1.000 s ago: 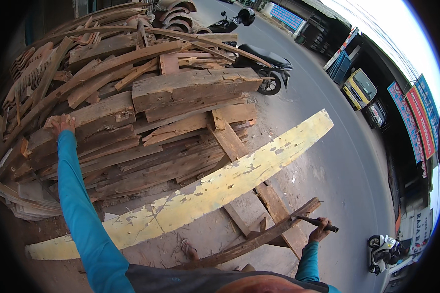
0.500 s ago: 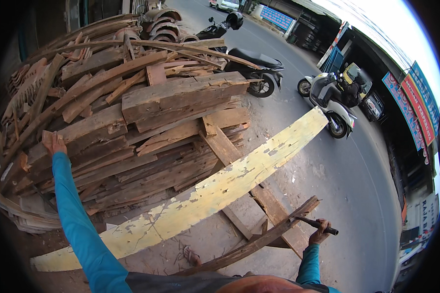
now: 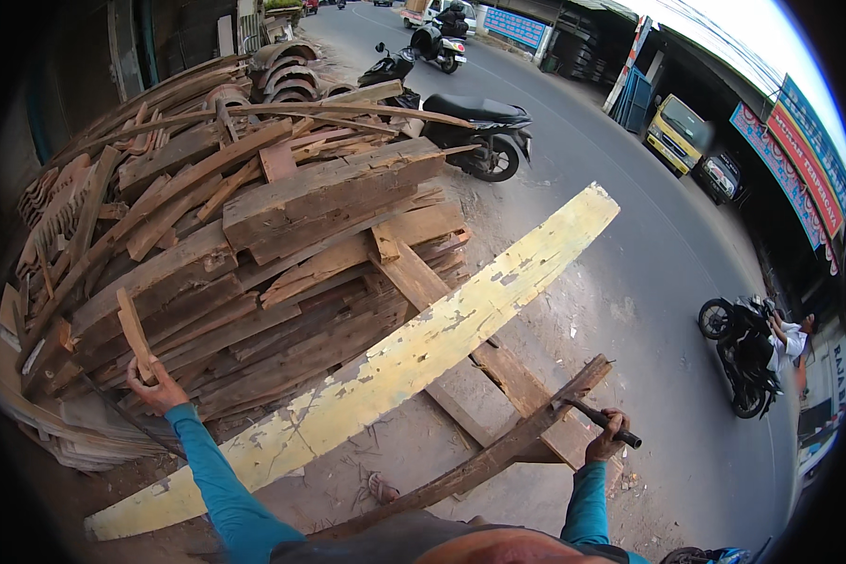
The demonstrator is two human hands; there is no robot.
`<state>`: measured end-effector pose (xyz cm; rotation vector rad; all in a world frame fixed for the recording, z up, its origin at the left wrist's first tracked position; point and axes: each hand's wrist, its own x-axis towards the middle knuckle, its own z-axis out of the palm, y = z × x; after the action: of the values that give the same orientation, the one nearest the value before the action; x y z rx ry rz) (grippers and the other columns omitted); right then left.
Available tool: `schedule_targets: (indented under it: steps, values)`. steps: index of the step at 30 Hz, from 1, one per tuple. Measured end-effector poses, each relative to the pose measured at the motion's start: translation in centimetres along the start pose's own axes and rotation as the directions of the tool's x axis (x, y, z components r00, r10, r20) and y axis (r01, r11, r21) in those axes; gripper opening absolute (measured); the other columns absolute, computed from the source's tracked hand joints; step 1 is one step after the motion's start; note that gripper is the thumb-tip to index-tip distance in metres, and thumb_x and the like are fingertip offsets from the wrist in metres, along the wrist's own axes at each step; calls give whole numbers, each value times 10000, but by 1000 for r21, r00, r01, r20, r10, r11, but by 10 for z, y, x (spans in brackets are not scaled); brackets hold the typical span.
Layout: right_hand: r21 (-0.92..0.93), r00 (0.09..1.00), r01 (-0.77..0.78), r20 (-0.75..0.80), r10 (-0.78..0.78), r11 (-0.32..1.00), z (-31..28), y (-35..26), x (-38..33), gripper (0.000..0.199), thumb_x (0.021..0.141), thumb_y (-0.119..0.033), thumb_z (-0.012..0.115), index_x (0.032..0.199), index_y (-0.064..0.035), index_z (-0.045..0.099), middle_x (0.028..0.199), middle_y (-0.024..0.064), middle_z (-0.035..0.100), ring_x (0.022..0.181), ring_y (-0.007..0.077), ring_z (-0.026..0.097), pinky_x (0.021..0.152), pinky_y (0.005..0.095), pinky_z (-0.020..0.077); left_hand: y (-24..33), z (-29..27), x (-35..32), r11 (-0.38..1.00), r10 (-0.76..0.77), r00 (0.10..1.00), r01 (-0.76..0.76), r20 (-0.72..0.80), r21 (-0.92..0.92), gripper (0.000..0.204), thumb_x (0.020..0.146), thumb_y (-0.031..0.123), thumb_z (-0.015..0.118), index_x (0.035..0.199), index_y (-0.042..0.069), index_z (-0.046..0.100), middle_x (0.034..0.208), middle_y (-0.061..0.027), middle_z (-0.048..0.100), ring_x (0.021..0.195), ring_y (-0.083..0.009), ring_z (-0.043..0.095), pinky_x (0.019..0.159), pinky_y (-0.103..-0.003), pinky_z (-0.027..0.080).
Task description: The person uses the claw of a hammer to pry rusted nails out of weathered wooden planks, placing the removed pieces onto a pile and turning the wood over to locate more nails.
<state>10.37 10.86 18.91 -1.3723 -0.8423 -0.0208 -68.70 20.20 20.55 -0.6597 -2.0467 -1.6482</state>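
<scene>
My left hand (image 3: 160,387) is closed around the lower end of a short piece of wood (image 3: 133,329), which stands tilted in front of the stacked beams. In my right hand (image 3: 609,436) is a dark-handled hammer (image 3: 630,438); its far end rests against a curved, rough wooden beam (image 3: 479,477), and its head is hard to make out. Between my hands a long plank with peeling yellow paint (image 3: 414,350) runs diagonally from lower left to upper right. Under it crosses a brown board (image 3: 506,372).
A large heap of old timber (image 3: 329,202) fills the left, with curved roof tiles (image 3: 287,70) behind it. A black scooter (image 3: 479,117) stands beyond the heap. On the road to the right are a motorcycle with a rider (image 3: 747,357) and a yellow truck (image 3: 679,132).
My left hand has come off the heap toward me, raising the short piece of wood. My right hand has barely shifted. Passing motorcycles on the road have changed place.
</scene>
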Motion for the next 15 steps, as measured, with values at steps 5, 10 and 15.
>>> schedule_targets:
  steps: [5,10,15]
  values:
    - [135,994,-111,31,108,985,-16,-8,5,244,971,-234,541,873,-16,593,879,104,646,865,205,619,871,384,491,101,-47,-137,945,-81,939,179,333,-273,396,961,308,619,1255,47,570,1167,-173,612,1053,-288,608,845,-411,528]
    - [222,975,-186,-76,207,957,-88,-44,20,185,978,-170,567,866,-23,562,809,94,637,786,201,632,819,356,512,186,-83,-268,792,49,642,442,765,-421,460,925,330,640,1209,-20,550,1184,-194,547,1062,-286,568,911,-406,498]
    - [149,894,-422,234,383,894,-214,-82,-5,264,961,-267,623,848,-28,603,718,12,580,577,74,531,537,252,451,253,-158,-411,677,494,54,603,868,-423,496,880,309,651,1197,-38,492,1132,-180,558,1068,-260,540,958,-410,431]
